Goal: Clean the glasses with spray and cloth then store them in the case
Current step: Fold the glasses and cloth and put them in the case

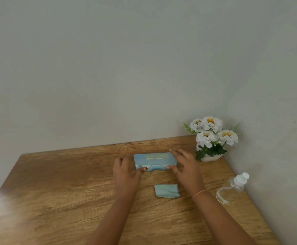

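- The case point(153, 160), a long, flat, pale-blue box with gold lettering on its lid, lies at the far middle of the worktop point(64, 191). The glasses are not in sight, so I take them to be inside.
- The left hand point(126, 171) wraps the case's left end, thumb on the near edge. Its grip is clamped on the case.
- The right hand point(184, 167) spans the right end, fingers laid across the lid and thumb on the near edge, so it pinches the case too.
- Both thumbs sit on the front flap. I cannot tell whether this is the opening or the final closing.
- If it is the opening, the next move calls for lifting the flap evenly while the case is held down.
- The cloth point(166, 191), soft, rumpled and zigzag-edged, lies just nearer, between the forearms.
- The spray bottle point(232, 189), clear plastic with a white nozzle, seems to lie tilted at the right.
- The worktop is grained wood.
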